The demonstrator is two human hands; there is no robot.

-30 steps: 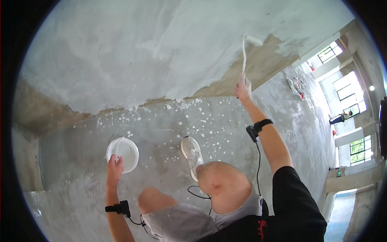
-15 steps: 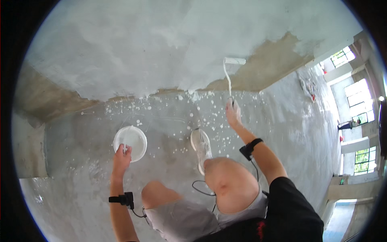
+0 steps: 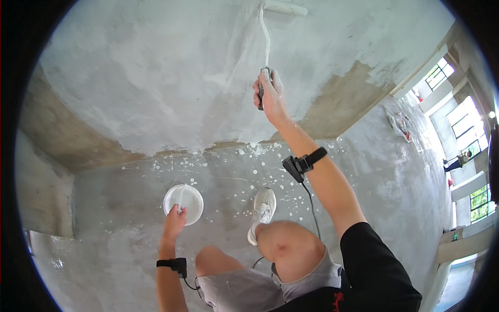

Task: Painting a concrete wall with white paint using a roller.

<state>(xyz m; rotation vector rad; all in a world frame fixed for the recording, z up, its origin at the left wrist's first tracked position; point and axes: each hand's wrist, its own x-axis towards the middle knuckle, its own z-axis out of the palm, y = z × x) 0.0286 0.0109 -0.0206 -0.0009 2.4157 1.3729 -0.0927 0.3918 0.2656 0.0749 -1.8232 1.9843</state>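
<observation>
My right hand is wrapped round the dark handle of a paint roller. The roller's white sleeve lies high against the wall, which is coated whitish with bare brown patches low down. Its bent frame is covered in white. Lower left, my left hand grips a round white bucket at its near side, fingers closed on a pale strip across the opening, perhaps its handle. White paint seems to be inside the bucket.
White drops spot the grey floor along the wall's foot. My shoe stands among them. A crumpled plastic sheet lies at the right. Farther right are windows and a person. A low block juts out at the left.
My right hand has carried the roller up the wall and a little left, from near the brown patch. The bucket stays in my left hand; the whole view has shifted.
</observation>
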